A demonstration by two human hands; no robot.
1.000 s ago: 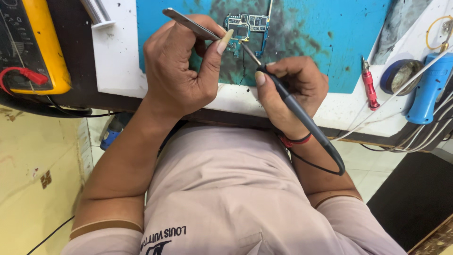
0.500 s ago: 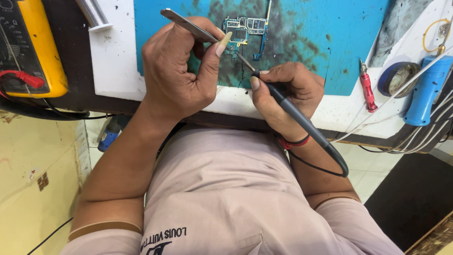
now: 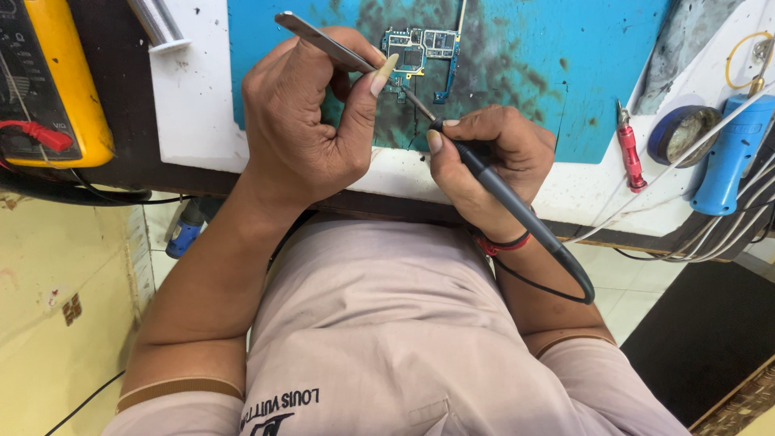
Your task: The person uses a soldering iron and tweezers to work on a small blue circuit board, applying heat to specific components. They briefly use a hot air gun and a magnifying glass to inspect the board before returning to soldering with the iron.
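A small blue-green circuit board (image 3: 424, 50) lies on a stained blue work mat (image 3: 525, 56). My left hand (image 3: 311, 121) grips metal tweezers (image 3: 323, 42), their tips hidden near the board's lower left edge. My right hand (image 3: 492, 157) holds a black soldering iron (image 3: 500, 194) like a pen, its thin tip touching the board's lower left part. The iron's black cord loops down past my right wrist, which wears a red band.
A yellow multimeter (image 3: 56, 81) with a red lead sits at left. A red screwdriver (image 3: 629, 153), a roll of dark tape (image 3: 680, 133) and a blue hot-air tool (image 3: 731, 153) with cables lie at right. A metal cylinder (image 3: 157, 23) stands on the white bench (image 3: 194, 97).
Both hands stay at the board; the view has shifted slightly, and the iron's tip has stayed on the board's lower left part.
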